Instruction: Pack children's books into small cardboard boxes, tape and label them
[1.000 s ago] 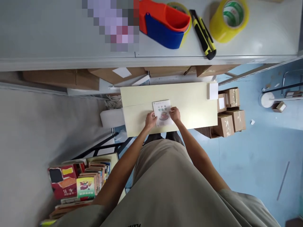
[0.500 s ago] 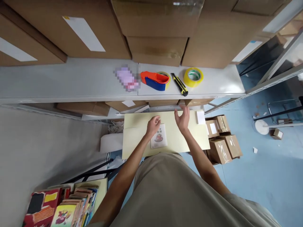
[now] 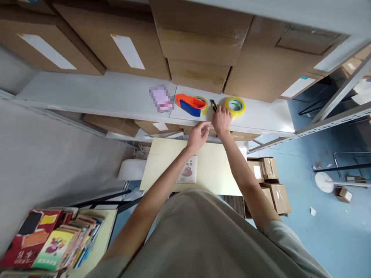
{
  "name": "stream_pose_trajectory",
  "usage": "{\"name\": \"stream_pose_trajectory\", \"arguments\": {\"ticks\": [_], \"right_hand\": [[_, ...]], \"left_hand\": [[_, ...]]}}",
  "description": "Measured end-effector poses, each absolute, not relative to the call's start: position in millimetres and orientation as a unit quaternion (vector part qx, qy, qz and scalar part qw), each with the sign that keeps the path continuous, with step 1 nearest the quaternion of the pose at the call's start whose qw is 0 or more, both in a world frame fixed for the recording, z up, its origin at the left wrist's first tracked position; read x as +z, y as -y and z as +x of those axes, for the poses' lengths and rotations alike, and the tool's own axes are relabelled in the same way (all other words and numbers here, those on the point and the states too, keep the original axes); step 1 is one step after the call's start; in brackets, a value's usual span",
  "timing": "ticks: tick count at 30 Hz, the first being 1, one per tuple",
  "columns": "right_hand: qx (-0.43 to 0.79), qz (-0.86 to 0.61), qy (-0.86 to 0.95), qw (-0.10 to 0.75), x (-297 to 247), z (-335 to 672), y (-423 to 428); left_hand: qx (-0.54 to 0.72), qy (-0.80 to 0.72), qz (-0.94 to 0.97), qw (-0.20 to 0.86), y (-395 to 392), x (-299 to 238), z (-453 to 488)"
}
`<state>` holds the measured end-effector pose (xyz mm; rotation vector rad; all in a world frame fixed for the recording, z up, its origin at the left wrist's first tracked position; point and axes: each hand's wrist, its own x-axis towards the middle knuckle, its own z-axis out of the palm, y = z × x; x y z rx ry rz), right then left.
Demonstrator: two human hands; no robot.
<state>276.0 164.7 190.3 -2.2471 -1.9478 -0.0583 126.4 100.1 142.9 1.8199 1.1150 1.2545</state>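
At the front edge of the shelf, my right hand [image 3: 222, 120] closes over a yellow-and-black utility knife [image 3: 213, 105]. The knife's upper end sticks out past my fingers and the rest is hidden under them. Just left of it hovers my left hand [image 3: 198, 136], fingers loosely curved, a gap between thumb and fingers, nothing seen in it. Its fingertips come close to the right hand; I cannot tell whether they touch. Below, a booklet with a printed picture [image 3: 188, 170] lies on the pale yellow table [image 3: 218, 170], partly behind my left forearm.
An orange-and-blue tape dispenser [image 3: 189, 104] and a yellow tape roll [image 3: 235, 106] rest on the grey shelf [image 3: 121, 92]. A blurred purple item [image 3: 161, 99] lies further left. Cardboard boxes [image 3: 199, 42] stand behind. More boxes [image 3: 276, 197] sit on the floor; books [image 3: 55, 247] are piled lower left.
Both hands have moved forward from above the table to the shelf edge. My right hand has come down on the utility knife. The view has shifted slightly.
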Motion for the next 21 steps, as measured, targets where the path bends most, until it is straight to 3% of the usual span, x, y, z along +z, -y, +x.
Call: {"name": "stream_pose_trajectory", "arguments": {"ticks": [5,11,16,21], "right_hand": [[-0.039,-0.743,0.658,0.117,178.1,287.2,-130.7],[-0.028,-0.744,0.631,0.216,116.8,289.6,1.3],[0.126,-0.766,0.589,0.226,35.9,240.3,99.5],[0.227,-0.799,0.529,0.174,-16.7,181.3,125.3]], "left_hand": [[0.363,-0.523,0.679,0.366,-54.2,49.5,76.0],[0.142,-0.664,0.668,0.305,29.2,-74.1,-30.4],[0.065,-0.584,0.737,0.335,66.3,-118.4,-79.4],[0.046,-0.505,0.79,0.344,63.1,-130.6,-76.8]]}}
